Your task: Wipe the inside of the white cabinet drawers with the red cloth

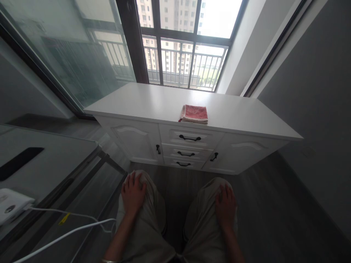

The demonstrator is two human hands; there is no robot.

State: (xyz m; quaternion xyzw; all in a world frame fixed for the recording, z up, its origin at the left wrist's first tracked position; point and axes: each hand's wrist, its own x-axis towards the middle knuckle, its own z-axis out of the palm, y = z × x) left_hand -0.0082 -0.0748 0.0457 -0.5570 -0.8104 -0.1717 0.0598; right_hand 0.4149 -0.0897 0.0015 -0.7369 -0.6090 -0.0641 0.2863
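My left hand rests on my left knee, fingers spread over the trouser cloth and holding nothing. On the other knee lies my right hand, its fingers also apart and free of any object. In front of my knees stands a white cabinet with doors on both sides and three drawers in the middle. A folded red cloth with pale edges sits at the front edge of its top, above the drawers. Neither hand touches the cloth or the cabinet.
To the left is a table bearing a dark phone-like slab and a white device. White cables run from there toward my left leg. Behind the cabinet is a framed window; a grey wall rises at right.
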